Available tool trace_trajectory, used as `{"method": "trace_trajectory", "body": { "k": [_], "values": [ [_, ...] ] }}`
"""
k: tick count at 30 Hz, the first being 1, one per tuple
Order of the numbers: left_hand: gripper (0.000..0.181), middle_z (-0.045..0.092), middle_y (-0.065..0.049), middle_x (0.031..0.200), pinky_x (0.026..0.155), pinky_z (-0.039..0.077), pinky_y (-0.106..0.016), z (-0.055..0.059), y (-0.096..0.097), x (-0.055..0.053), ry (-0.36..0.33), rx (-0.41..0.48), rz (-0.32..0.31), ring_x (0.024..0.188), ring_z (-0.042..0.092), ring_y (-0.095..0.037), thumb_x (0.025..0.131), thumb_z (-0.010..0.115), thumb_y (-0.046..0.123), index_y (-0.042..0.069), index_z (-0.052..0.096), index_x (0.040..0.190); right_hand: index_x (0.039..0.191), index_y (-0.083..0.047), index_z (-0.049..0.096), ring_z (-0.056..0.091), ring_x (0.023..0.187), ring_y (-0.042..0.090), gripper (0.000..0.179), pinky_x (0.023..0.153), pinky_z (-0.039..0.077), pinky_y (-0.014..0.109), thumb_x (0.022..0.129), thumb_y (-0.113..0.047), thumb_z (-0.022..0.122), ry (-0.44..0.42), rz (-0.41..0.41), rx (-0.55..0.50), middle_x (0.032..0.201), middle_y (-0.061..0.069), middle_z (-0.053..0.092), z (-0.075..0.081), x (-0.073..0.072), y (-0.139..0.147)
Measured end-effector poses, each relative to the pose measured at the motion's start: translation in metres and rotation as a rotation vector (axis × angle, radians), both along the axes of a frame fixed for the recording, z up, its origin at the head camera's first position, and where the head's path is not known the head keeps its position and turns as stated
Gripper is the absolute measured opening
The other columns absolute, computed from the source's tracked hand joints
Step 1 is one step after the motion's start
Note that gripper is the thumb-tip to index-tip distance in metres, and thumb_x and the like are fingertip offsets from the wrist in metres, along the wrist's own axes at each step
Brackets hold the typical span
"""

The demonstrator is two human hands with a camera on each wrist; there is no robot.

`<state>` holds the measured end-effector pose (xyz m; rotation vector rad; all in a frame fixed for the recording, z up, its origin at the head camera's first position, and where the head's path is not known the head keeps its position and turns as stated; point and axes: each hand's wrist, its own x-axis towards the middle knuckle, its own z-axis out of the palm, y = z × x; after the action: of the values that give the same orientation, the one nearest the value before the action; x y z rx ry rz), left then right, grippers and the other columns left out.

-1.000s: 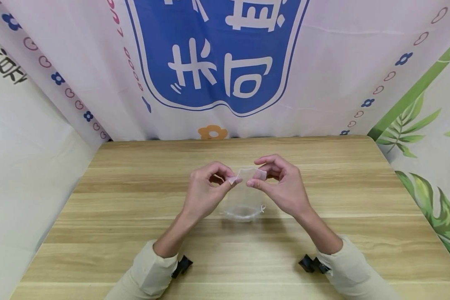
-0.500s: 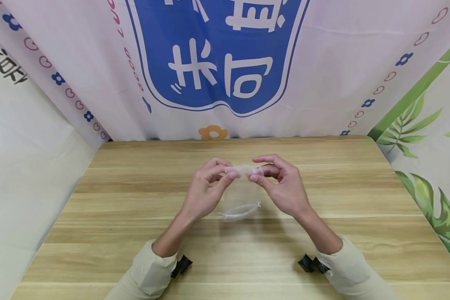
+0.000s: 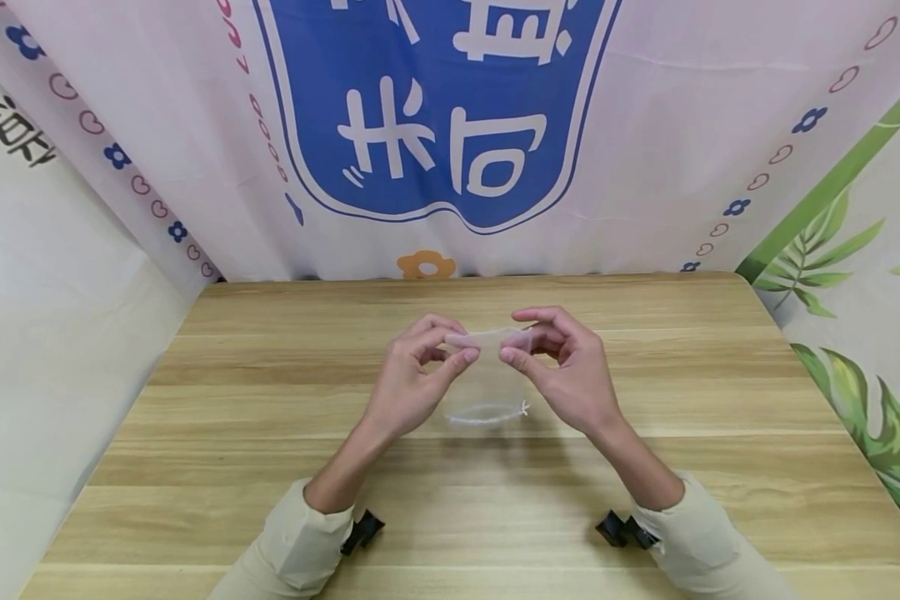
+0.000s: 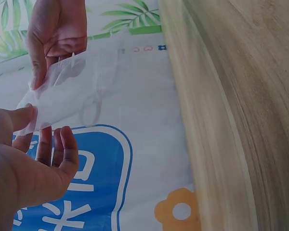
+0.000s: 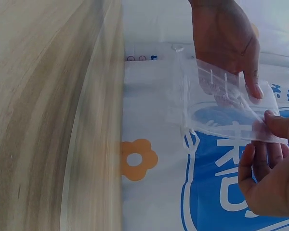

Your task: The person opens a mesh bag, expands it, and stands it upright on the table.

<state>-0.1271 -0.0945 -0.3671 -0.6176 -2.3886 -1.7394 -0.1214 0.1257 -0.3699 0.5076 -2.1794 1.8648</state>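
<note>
A small translucent drawstring bag [image 3: 487,383] hangs above the table between both hands, its corded end downward. White cord shows along that end, with a small knot or loop at its right side. My left hand [image 3: 412,375] pinches the upper left corner between thumb and fingers. The upper right corner is pinched by my right hand [image 3: 570,371], whose index finger stretches out above the bag. In the left wrist view the sheer bag [image 4: 86,86] spans both hands; in the right wrist view a cord loop dangles from the bag [image 5: 221,115]. No contents can be seen through it.
The wood-grain table [image 3: 270,400] lies below the hands. A printed curtain [image 3: 645,167] with a blue emblem stands along its far edge, and pale cloths flank both sides. Black wrist devices [image 3: 363,533] sit at the sleeve cuffs.
The hands came slightly closer, then moved a little apart, drawing the top edge straighter. Folded corner flaps seen earlier now lie flatter. The bag's corded lower end has swung and lifted slightly.
</note>
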Motion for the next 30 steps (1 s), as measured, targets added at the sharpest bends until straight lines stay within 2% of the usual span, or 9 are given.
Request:
{"method": "trace_trajectory", "body": {
  "k": [6,14,20,24,30],
  "values": [
    [0.005,0.071,-0.011,0.108,0.085,0.064,-0.028,-0.0011,0.0021,0.0008,0.017,0.008,0.013,0.104,0.066,-0.019,0.095,0.081,0.006,0.002,0.080,0.094,0.125,0.002,0.068,0.072,0.080,0.009,0.046,0.086,0.062,0.022,0.084,0.008,0.086,0.006,0.002,-0.011,0.090,0.015,0.078,-0.0016,0.0006,-0.0021],
    [0.007,0.071,-0.012,0.107,0.083,0.063,-0.024,-0.0010,0.0049,0.0028,0.015,0.010,0.022,0.103,0.065,-0.018,0.094,0.083,0.007,0.001,0.079,0.095,0.125,0.003,0.068,0.072,0.080,0.008,0.049,0.093,0.062,0.022,0.081,0.009,0.089,0.010,0.013,-0.013,0.091,0.018,0.076,-0.0041,0.0008,-0.0037],
    [0.007,0.071,-0.011,0.110,0.087,0.065,-0.034,0.0004,0.0036,0.0031,-0.020,0.018,-0.031,0.105,0.067,-0.019,0.098,0.079,0.008,0.002,0.080,0.095,0.127,0.003,0.068,0.071,0.082,0.008,0.046,0.085,0.061,0.020,0.085,0.008,0.086,0.009,0.038,0.002,0.092,0.020,0.078,-0.0038,0.0008,-0.0029],
    [0.010,0.072,-0.011,0.112,0.089,0.064,-0.038,0.0009,0.0020,0.0030,-0.015,0.008,-0.053,0.104,0.067,-0.020,0.101,0.075,0.009,0.002,0.082,0.101,0.129,0.003,0.068,0.070,0.081,0.007,0.044,0.084,0.060,0.020,0.088,0.007,0.083,0.007,0.047,0.012,0.092,0.020,0.080,-0.0032,0.0011,-0.0025],
    [0.015,0.073,-0.014,0.116,0.088,0.060,-0.028,0.0025,0.0009,0.0030,0.036,-0.019,-0.032,0.107,0.068,-0.022,0.103,0.071,0.007,-0.001,0.082,0.110,0.130,0.003,0.069,0.073,0.088,0.006,0.042,0.085,0.060,0.019,0.090,0.007,0.081,0.018,0.036,0.018,0.098,0.021,0.081,-0.0031,0.0002,-0.0028]
  ]
}}
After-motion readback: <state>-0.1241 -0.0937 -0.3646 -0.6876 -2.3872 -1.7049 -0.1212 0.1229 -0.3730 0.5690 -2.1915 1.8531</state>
